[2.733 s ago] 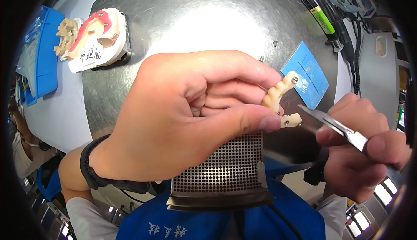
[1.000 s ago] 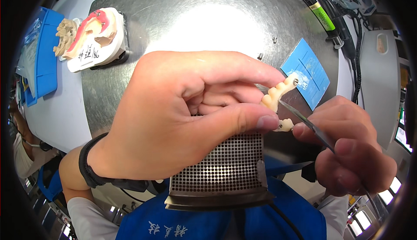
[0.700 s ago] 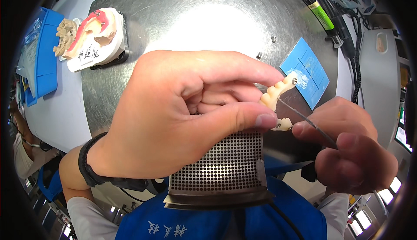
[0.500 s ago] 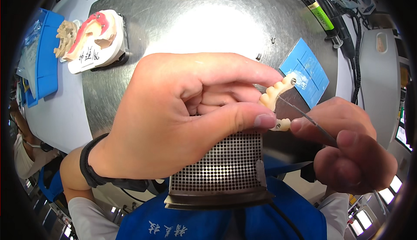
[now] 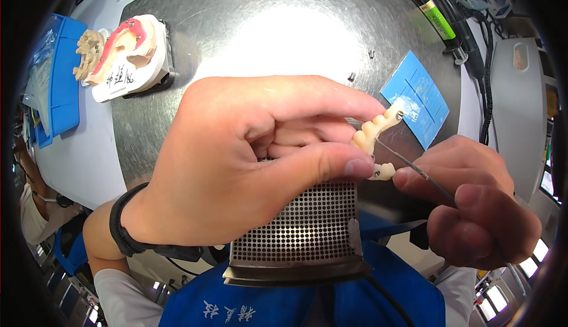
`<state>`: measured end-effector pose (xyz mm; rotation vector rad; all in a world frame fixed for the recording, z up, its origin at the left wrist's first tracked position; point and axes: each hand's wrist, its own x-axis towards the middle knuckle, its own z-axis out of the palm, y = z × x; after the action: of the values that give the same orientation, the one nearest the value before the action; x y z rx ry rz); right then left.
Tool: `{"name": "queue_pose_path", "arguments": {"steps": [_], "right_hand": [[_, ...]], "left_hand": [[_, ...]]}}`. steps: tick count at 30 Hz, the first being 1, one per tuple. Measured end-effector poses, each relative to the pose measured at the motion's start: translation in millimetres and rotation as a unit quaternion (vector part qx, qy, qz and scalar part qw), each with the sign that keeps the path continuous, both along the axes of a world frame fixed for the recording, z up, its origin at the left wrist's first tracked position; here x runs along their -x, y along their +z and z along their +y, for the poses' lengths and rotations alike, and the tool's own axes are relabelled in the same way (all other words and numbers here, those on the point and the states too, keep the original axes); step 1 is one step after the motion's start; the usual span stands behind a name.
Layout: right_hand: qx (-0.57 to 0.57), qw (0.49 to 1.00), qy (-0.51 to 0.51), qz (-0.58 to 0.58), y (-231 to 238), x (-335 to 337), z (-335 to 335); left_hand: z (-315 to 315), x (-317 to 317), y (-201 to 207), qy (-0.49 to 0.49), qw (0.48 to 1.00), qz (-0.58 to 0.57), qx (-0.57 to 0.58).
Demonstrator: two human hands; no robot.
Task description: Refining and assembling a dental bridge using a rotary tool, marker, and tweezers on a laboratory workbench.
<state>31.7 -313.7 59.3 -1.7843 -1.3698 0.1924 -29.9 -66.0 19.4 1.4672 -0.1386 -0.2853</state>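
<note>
A cream-coloured dental bridge [image 5: 370, 133], curved like an arch with metal-lined screw holes, is pinched between the thumb and forefinger of my left hand [image 5: 236, 155]. Part of the arch is hidden behind my thumb. My right hand [image 5: 479, 203] grips a thin metal dental probe [image 5: 427, 177], its fine tip at the inner side of the bridge. The right forefinger lies close beside the bridge's lower end; whether they touch I cannot tell. Beneath my left hand is a perforated metal grille [image 5: 302, 226]. A blue grooved pad [image 5: 423, 99] lies just beyond the bridge.
A plaster jaw model with pink gum [image 5: 133, 49] stands at the left, beside a blue bin [image 5: 64, 84]. Two small metal parts [image 5: 351, 77] lie on the steel plate [image 5: 195, 13]. A green-banded syringe [image 5: 436, 20] and a black handpiece [image 5: 467, 37] are at the far right.
The bridge has shifted very slightly left and down in my left hand. The probe tip has moved a little left and down along the bridge's inner side.
</note>
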Motion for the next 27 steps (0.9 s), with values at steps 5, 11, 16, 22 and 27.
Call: {"name": "queue_pose_path", "arguments": {"steps": [5,11,16,22,27], "right_hand": [[-0.016,1.0,-0.004,-0.017,-8.7,-1.8,-3.9],[-0.038,0.999,0.0,-0.027,-12.9,-3.8,-1.3],[-0.058,0.998,-0.03,-0.014,-4.7,-12.1,-19.6],[-0.011,0.99,-0.138,-0.039,-21.4,-24.7,-56.4],[-0.075,0.966,-0.223,0.105,-27.3,-11.2,-86.6]], "left_hand": [[-1.2,2.1,-2.5,0.015,1.0,0.004,0.002],[-0.1,1.3,-1.5,0.001,1.0,-0.001,-0.017],[-0.4,-3.0,0.6,-0.008,1.0,0.016,0.023],[-1.2,-5.6,4.7,0.016,0.992,0.081,0.092],[1.2,-6.2,2.4,-0.003,0.988,0.084,0.133]]}}
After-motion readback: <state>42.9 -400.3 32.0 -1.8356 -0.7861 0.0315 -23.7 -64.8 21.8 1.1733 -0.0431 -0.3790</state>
